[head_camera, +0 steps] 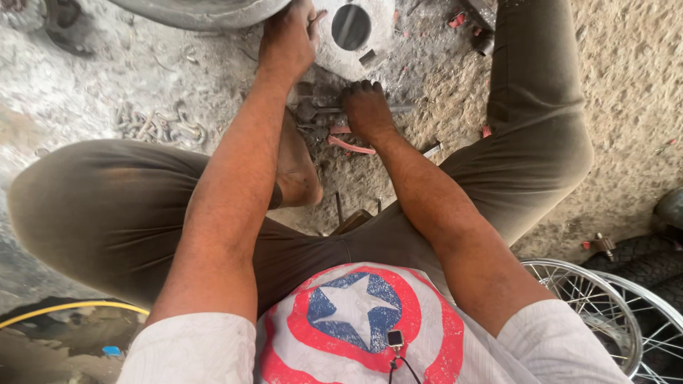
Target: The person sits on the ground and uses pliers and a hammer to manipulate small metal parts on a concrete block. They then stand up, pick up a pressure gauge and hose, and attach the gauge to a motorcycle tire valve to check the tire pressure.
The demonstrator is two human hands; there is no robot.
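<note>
I sit low on a dusty floor with my knees spread. My left hand [287, 37] rests on a round grey metal part with a centre hole [352, 32], next to a tyre [206, 11] at the top edge. My right hand [367, 108] is closed around a metal tool [398, 108] that lies among several greasy tools [310, 110] on the ground. A pink strip [350, 146] lies just below that hand. What the left fingers grip is hidden.
A chain [160, 128] lies on the floor at the left. Spoked wheel rims [605, 313] and black tyres [640, 259] lie at the lower right. A yellow hose [67, 307] curves at the lower left. My bare foot [297, 174] is tucked between my legs.
</note>
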